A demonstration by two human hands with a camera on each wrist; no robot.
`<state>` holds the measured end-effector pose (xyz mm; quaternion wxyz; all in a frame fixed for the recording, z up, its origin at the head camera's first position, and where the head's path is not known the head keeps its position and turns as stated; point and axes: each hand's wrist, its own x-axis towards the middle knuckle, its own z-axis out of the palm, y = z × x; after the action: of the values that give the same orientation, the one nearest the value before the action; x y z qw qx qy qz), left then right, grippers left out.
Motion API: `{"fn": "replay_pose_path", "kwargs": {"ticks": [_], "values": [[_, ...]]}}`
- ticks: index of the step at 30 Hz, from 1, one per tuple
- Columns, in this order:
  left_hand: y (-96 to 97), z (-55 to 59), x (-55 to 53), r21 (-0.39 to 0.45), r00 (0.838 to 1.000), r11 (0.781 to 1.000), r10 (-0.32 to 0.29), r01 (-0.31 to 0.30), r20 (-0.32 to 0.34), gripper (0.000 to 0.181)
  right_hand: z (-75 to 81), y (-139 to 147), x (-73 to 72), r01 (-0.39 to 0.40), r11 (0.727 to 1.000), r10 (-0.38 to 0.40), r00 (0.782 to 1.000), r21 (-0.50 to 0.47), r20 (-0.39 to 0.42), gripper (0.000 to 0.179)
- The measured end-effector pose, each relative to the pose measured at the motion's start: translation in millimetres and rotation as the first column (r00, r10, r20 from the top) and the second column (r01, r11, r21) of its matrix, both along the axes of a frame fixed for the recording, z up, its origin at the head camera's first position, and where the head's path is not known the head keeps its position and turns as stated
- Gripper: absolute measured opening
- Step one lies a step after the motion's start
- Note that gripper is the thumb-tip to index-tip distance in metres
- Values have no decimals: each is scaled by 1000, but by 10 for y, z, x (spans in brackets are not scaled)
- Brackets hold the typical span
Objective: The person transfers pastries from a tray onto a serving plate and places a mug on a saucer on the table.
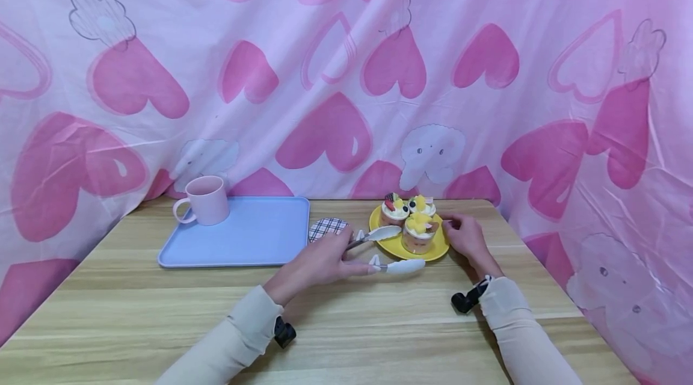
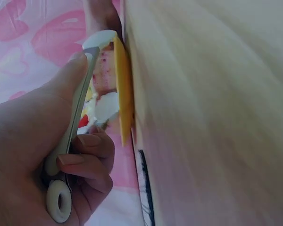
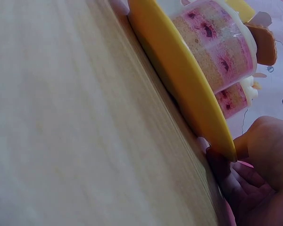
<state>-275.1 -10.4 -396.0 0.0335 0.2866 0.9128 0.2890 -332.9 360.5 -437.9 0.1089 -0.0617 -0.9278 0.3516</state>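
My left hand (image 1: 325, 258) grips a pair of tongs (image 2: 78, 106), thumb on one arm and fingers curled round the other. Their white tips (image 1: 406, 266) are spread apart at the left side of a yellow plate (image 1: 387, 245). Three dessert cups (image 1: 418, 243) stand close together on that plate, layered with cake and topped with cream and fruit. At the plate's right edge, my right hand (image 1: 467, 237) pinches the rim; in the right wrist view the thumb lies over it and fingers (image 3: 219, 165) are under it.
Left of the plate lies a blue tray (image 1: 254, 234) with a pink mug (image 1: 208, 201) on its back left corner. A round checked coaster (image 1: 327, 227) sits between tray and plate, partly behind my left hand. A pink heart-print curtain (image 1: 325, 72) hangs behind the wooden table (image 1: 379, 337).
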Motion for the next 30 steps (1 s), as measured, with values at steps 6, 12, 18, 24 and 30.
{"fn": "replay_pose_path", "kwargs": {"ticks": [6, 12, 18, 24, 30], "values": [[-130, -56, 27, -6, 1000, 1000, 16, -16, -9, 75, 14, -12, -3, -10, 1000, 10, 1000, -2, 1, 36], [-207, -71, 51, 8, 1000, 1000, 27, -27, 1, 75, 20, -11, 7, -4, 1000, 4, 1000, 3, -8, 35], [-243, -62, 96, 2, 999, 999, 41, -41, -24, 79, 6, -7, 9, 5, 1000, -5, 1000, 11, -23, 34], [-312, -49, 150, 19, 997, 997, 78, -78, -29, 79, 6, -7, 4, 8, 1000, -8, 1000, 0, 9, 36], [-438, -50, 175, 56, 992, 992, 120, -117, -47, 73, 4, 3, 6, 3, 1000, -2, 1000, -5, 17, 37]]}}
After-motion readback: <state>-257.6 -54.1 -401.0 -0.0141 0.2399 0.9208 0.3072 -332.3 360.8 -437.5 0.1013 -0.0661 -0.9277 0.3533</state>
